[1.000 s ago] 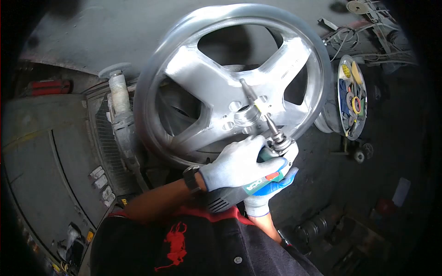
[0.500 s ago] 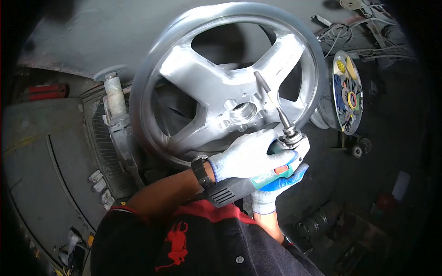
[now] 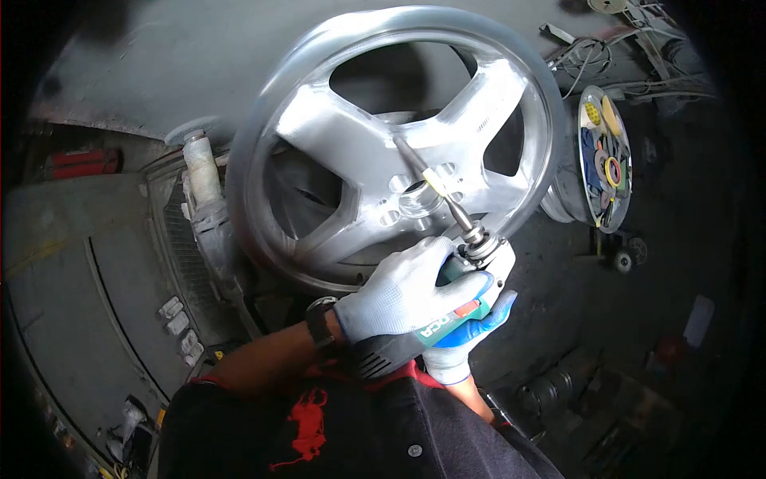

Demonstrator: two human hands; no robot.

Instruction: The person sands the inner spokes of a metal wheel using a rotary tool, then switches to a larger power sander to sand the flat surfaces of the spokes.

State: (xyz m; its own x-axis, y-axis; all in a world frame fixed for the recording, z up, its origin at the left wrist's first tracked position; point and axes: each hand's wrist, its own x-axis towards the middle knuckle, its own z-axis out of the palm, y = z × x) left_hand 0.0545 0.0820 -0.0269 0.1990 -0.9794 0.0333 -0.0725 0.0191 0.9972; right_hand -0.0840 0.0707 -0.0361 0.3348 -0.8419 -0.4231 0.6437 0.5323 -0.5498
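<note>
A green and dark grey angle grinder [image 3: 437, 329], fitted with a long thin rod attachment [image 3: 457, 211], is held in front of my body. My left hand [image 3: 395, 291], in a white glove with blue on the fingers, wraps over its upper side. Under the grinder, my right hand [image 3: 459, 355], in a matching glove, grips the body from below. The rod reaches up and leftward, and its blurred grey tip overlaps the hub area of a silver alloy wheel [image 3: 319, 116]. Open gaps separate the wheel's broad spokes around a round centre bore.
To the right, another rim [image 3: 591, 215] carries tape rolls, cloths and small tools. A machine with a disc and wrapped cylinder [image 3: 203, 172] stands on the left, near a red object [image 3: 84, 162]. Cables [image 3: 590, 68] lie upper right.
Both hands and the grinder have shifted left and slightly down. The rod's tip has swept left across the wheel from the right spoke toward the upper hub. The wheel stays in place.
</note>
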